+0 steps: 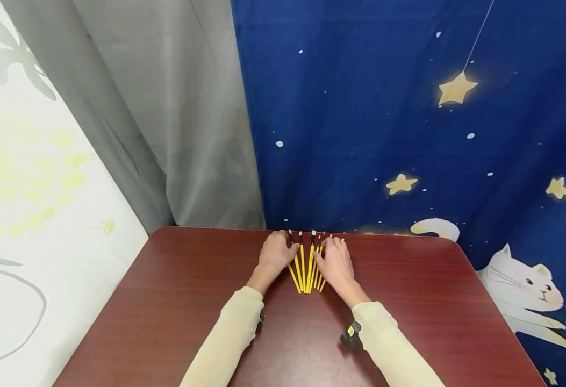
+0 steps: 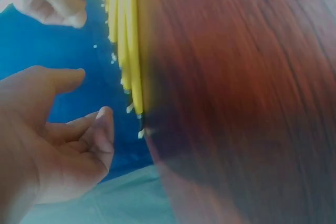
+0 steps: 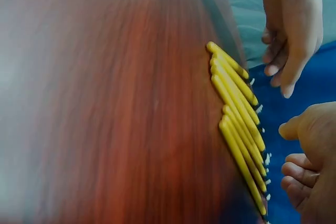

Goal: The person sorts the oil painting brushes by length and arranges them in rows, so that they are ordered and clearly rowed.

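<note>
Cream sleeves (image 1: pixel 224 341) sat nearest in the head view, small black device (image 1: pixel 350 336) by the right cuff. Past them, yellow-handled brushes (image 1: pixel 309 263) lay in a loose fan at the far edge of the reddish-brown table (image 1: pixel 191 301), pale tips outward, handle ends bunched toward the person. Left hand (image 1: pixel 275 251) hovered or rested by the fan's left side, right hand (image 1: pixel 337 262) over its right side, covering part of a few brushes; contact not clear from above. Behind the edge hung a grey curtain (image 1: pixel 133 107) and a blue curtain (image 1: pixel 341 118). Left wrist view, hazy: left hand empty, thumb out, fingers loosely bent, apart from the brushes; right hand up top also grasped nothing visible. Tips reached the table's rim; overhang, if any, couldn't be judged. Right wrist view: handles lay slanted side by side, some touching, right hand relaxed with thumb and fingers apart, nothing in it, left hand hanging loose beyond. Brushes looked light and stiff, smooth and round enough to roll, bristles likely soft and easily bent; mid-handle seemed the best hold. Far edge was the tight side, a slip there could have dropped one; wood ran on left, right and toward the person, giving room for sliding.
</note>
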Motion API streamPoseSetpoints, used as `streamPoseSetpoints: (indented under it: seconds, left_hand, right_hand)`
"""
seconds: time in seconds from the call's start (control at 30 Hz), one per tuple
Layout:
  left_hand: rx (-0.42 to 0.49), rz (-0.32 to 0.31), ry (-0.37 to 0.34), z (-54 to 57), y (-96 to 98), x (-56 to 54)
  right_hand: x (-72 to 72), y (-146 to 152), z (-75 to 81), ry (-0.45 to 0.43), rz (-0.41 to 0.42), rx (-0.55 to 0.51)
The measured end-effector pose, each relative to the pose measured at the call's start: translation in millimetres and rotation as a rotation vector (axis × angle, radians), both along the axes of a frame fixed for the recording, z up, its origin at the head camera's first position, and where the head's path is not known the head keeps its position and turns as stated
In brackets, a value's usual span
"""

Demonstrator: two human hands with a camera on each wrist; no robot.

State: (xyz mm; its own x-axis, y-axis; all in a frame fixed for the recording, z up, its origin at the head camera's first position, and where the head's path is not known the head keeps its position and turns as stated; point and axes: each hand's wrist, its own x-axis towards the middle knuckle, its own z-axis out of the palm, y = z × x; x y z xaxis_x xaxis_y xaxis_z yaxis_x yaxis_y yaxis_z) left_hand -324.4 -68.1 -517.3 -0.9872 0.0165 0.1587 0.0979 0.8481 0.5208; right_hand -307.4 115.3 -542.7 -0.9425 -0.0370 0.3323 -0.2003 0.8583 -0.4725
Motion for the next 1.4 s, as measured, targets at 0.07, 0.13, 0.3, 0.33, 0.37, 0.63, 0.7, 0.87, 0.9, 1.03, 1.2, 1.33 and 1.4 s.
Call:
streamPoseSetpoints:
  seconds: [0.07, 0.13, 0.3, 0.33, 0.37, 0.63, 0.7, 0.87, 0.9, 1.03, 1.2, 1.33, 1.4]
  left_hand:
    - [-0.042, 0.006, 0.011, -4.6, 5.3, -3.6]
    - [-0.077, 0.023, 0.005, -8.9, 9.9, -7.0]
    - [-0.135, 0.052, -0.053, -14.2, 17.0, -14.8]
    - [-0.143, 0.057, -0.059, -14.4, 17.6, -16.1]
    - [-0.151, 0.062, -0.068, -14.6, 17.9, -17.2]
    - [-0.243, 0.079, -0.097, -13.6, 17.2, -22.1]
    - [-0.27, 0.085, -0.098, -12.7, 16.7, -22.9]
    - [-0.287, 0.093, -0.108, -10.3, 16.7, -24.9]
    - [-0.286, 0.092, -0.108, -10.3, 17.0, -25.1]
    - [-0.272, 0.086, -0.105, -11.8, 18.9, -25.4]
    - [-0.324, 0.078, -0.108, -13.6, 21.9, -24.9]
    - [-0.366, 0.081, -0.118, -14.0, 24.8, -23.7]
    - [-0.37, 0.088, -0.121, -13.2, 25.6, -23.5]
  right_hand:
    - [-1.9, -3.8, 0.3, 0.004, -0.003, 0.008]
    - [-3.5, -8.1, 0.7, -0.002, -0.008, 0.008]
    - [-7.5, -17.5, 0.9, -0.042, -0.032, -0.001]
    - [-8.5, -19.1, 0.8, -0.053, -0.039, -0.007]
    - [-9.4, -20.6, 0.8, -0.068, -0.046, -0.016]
    - [-17.8, -30.4, 0.4, -0.122, -0.125, -0.019]
    - [-19.0, -32.1, 0.0, -0.143, -0.142, -0.01]
    - [-21.5, -34.5, -0.9, -0.18, -0.165, -0.016]
    - [-22.0, -34.6, -1.3, -0.183, -0.169, -0.016]
    - [-24.2, -33.6, -4.0, -0.19, -0.181, 0.007]
    - [-25.1, -32.8, -5.5, -0.194, -0.184, 0.04]
    - [-24.6, -32.0, -5.8, -0.213, -0.189, 0.05]
    - [-24.2, -31.6, -5.6, -0.222, -0.189, 0.053]
